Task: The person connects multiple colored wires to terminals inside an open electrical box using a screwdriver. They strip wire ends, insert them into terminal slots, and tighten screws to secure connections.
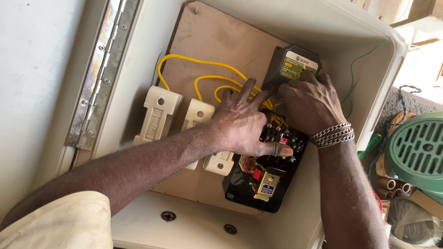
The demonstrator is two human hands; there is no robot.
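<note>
Both my hands reach into an open cream metal enclosure (350, 27) with a brown backboard (217, 41). My left hand (242, 122) lies flat over yellow wires (194, 60) and the top of a black contactor (260, 182), thumb pressed on its terminals. My right hand (309, 103), a metal chain bracelet on its wrist, grips the lower edge of a black box with a green and white label (293, 62). Cream fuse carriers (159, 113) sit left of my left hand.
The enclosure's hinged door (99, 74) stands open at the left. A thin green wire (355, 69) runs along the right inner wall. Outside at the right lie a green round grate (420, 147), a green-handled tool (371, 145) and cardboard tubes (392, 186).
</note>
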